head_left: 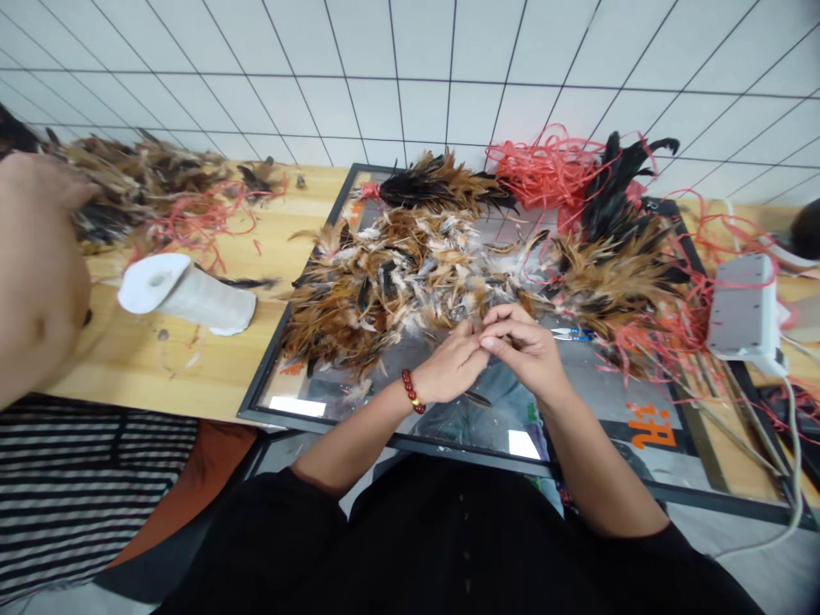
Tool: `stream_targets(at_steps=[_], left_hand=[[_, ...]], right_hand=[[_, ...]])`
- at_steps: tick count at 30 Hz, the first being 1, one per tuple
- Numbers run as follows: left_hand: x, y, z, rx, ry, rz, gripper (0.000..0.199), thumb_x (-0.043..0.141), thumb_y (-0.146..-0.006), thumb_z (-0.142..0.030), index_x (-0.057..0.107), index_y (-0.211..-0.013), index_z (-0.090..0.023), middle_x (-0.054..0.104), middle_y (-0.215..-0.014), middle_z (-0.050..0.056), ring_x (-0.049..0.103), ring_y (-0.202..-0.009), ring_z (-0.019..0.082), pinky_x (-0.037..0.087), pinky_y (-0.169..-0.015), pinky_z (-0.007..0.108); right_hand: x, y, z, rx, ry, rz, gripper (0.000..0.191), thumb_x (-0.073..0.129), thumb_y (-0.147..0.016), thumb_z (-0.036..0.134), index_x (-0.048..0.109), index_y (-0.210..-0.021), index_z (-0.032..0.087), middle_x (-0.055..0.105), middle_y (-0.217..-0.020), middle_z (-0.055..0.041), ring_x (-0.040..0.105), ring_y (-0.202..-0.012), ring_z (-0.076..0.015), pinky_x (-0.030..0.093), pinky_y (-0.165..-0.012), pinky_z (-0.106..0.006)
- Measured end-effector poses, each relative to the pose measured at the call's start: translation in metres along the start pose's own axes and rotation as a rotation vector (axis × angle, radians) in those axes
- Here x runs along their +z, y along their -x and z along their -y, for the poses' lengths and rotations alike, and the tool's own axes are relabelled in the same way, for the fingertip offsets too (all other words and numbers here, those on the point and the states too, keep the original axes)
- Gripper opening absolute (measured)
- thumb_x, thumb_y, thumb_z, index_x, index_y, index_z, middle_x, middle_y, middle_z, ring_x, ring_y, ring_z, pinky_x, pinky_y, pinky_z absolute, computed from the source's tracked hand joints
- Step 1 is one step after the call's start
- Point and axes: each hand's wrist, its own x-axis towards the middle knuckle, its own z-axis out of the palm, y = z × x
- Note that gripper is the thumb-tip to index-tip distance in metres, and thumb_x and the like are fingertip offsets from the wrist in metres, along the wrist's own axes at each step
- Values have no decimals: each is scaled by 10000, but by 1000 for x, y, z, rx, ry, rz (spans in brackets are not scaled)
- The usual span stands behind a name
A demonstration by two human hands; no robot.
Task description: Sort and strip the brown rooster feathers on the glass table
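Observation:
My left hand, with a red bead bracelet at its wrist, meets my right hand over the front edge of a pile of brown and white feathers. The fingers of both hands are pinched together at one spot; whatever they hold is hidden between them. Under the hands lies a dark-framed glass panel. Just right of my right hand are blue-handled scissors or snips. A single dark feather rests on the glass below the hands.
Black-brown feather bundles and pink plastic string lie at the back. A white power strip with a cable stands right. At left are a white roll, more feathers and another person's arm.

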Motion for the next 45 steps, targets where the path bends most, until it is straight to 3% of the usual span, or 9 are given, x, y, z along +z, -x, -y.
stream_targets(at_steps=[4,7,10,15,22,30,37,41,45], left_hand=[[1,0,5,26,63,-71,302,316,-989,-279,436,-721,-212,522,-897,60,505,-973,201,457,-979,389],[1,0,8,40,140,-95,288,333,-993,-288,442,-737,-213,520,-932,61,514,-982,193,453,-989,376],[1,0,7,41,159,-94,291,358,-987,-294,446,-721,-214,518,-886,52,510,-985,203,444,-982,376],[1,-1,4,23,233,-182,395,327,-1021,-337,530,-712,-199,542,-841,45,535,-911,188,448,-935,352],[1,-5,13,-107,477,-319,436,639,-873,-570,729,-724,-170,597,-921,53,551,-937,180,443,-921,329],[1,-6,9,-201,824,-315,283,889,-629,-440,795,-717,-188,628,-860,22,560,-861,137,436,-890,312],[-4,-3,9,-93,632,-318,204,827,-737,-376,785,-773,-180,632,-913,39,584,-921,156,444,-967,345],[-6,0,6,-52,522,-334,204,746,-823,-375,751,-804,-172,622,-993,64,593,-1020,192,463,-1013,386],[-6,1,7,-48,482,-356,219,735,-837,-383,736,-801,-167,631,-1164,99,591,-1172,228,446,-1084,417]], right_hand=[[-9,-1,-7,77,14,-14,193,692,-916,342,763,-1091,303,679,-1086,-45,642,-1006,-180,516,-924,-359],[-15,-2,-9,150,-9,94,334,682,-918,401,709,-1232,290,687,-1098,-59,654,-910,-173,545,-836,-354],[-14,-3,-6,110,9,124,252,712,-897,381,748,-1116,263,709,-1020,-52,668,-885,-174,544,-805,-338],[-8,-3,-1,-32,139,0,140,657,-941,279,706,-818,232,681,-798,-2,630,-766,-140,498,-752,-300],[-6,-1,8,-203,304,-8,99,623,-943,178,662,-863,222,639,-890,-28,610,-872,-155,490,-797,-310],[-12,0,9,-259,383,2,60,634,-928,184,669,-901,225,642,-972,-57,626,-925,-181,508,-836,-350],[-16,-1,11,-221,332,23,31,647,-922,240,677,-920,233,652,-983,-61,632,-923,-190,528,-823,-354],[-11,-1,10,-194,306,125,473,765,-828,335,619,-1271,258,661,-1181,-106,639,-940,-212,557,-809,-383],[-6,2,2,-243,417,29,257,638,-914,250,688,-1165,272,742,-1122,-83,692,-982,-216,554,-840,-395]])
